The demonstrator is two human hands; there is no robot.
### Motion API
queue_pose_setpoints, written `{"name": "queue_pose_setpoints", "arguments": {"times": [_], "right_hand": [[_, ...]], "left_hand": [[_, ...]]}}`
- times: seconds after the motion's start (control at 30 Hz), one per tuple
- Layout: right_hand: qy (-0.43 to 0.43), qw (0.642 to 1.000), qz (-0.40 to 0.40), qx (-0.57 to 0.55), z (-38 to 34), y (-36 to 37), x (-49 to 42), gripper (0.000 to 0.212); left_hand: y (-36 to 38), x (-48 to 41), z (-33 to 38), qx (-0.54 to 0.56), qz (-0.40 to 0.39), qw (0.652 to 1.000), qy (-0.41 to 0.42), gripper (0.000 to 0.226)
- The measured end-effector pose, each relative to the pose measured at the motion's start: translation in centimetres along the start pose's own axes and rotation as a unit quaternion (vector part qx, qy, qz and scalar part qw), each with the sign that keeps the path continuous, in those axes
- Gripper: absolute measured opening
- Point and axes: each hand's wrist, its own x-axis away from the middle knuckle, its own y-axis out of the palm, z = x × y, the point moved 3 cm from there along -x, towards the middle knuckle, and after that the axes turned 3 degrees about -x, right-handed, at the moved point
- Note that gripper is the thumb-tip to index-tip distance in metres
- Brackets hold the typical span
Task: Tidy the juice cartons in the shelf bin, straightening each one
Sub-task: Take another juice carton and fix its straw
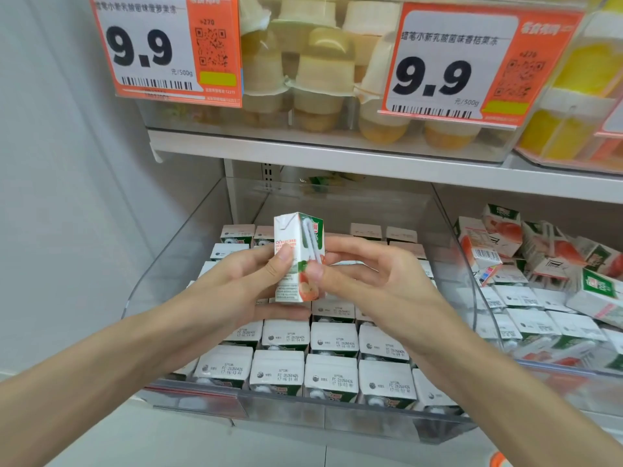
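Holding one juice carton (298, 257) upright above the middle of the shelf bin (337, 416), both hands met at the centre of the view.

- Left hand (249, 281): forearm lay toward 8 o'clock. The thumb pressed on the carton's white side panel and the fingers curled under and behind it.
- Right hand (364, 281): forearm lay toward 4 o'clock. The thumb pinched the carton's lower right edge and the fingers curled loosely behind.
- Juice carton: white and green with red fruit print. A wrapped straw (312, 244) ran down its green face. It was raised clear of the stock below.
- Shelf bin: clear plastic, on the lower shelf. It was filled with standing cartons (332, 338) in rows, their white tops with printed date codes facing up. The rows at 6 o'clock of the held carton were the neatest, and those at 12 o'clock were partly hidden behind the hands.
- Neighbouring bin (472, 251): at 3 o'clock. It held loose cartons (539, 257) lying tilted and piled over flat ones.
- Upper shelf (337, 160): at 12 o'clock. It carried clear bins of jelly cups (317, 79), fronted by two orange price tags (158, 45) marked 9.9.
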Motion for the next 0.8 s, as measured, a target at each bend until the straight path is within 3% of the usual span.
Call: {"name": "queue_pose_setpoints", "arguments": {"times": [0.17, 0.37, 0.67, 0.8], "right_hand": [[-0.02, 0.998, 0.029, 0.054, 0.36, 0.54, -0.71, 0.05], [0.006, 0.999, 0.039, -0.012, 0.57, -0.05, -0.99, 0.047], [-0.033, 0.999, 0.032, -0.008, 0.31, -0.42, -0.56, 0.02], [-0.027, 0.999, 0.028, -0.002, 0.36, -0.37, -0.46, 0.017]], "left_hand": [[0.17, -0.06, 0.18, 0.029, 0.032, 0.999, 0.0, 0.048], [-0.23, -0.39, 0.2, 0.092, 0.046, 0.994, -0.023, 0.05], [-0.32, -0.36, 0.11, 0.093, 0.072, 0.993, -0.012, 0.049], [-0.46, -0.36, 0.06, 0.094, 0.071, 0.993, -0.014, 0.05]]}}
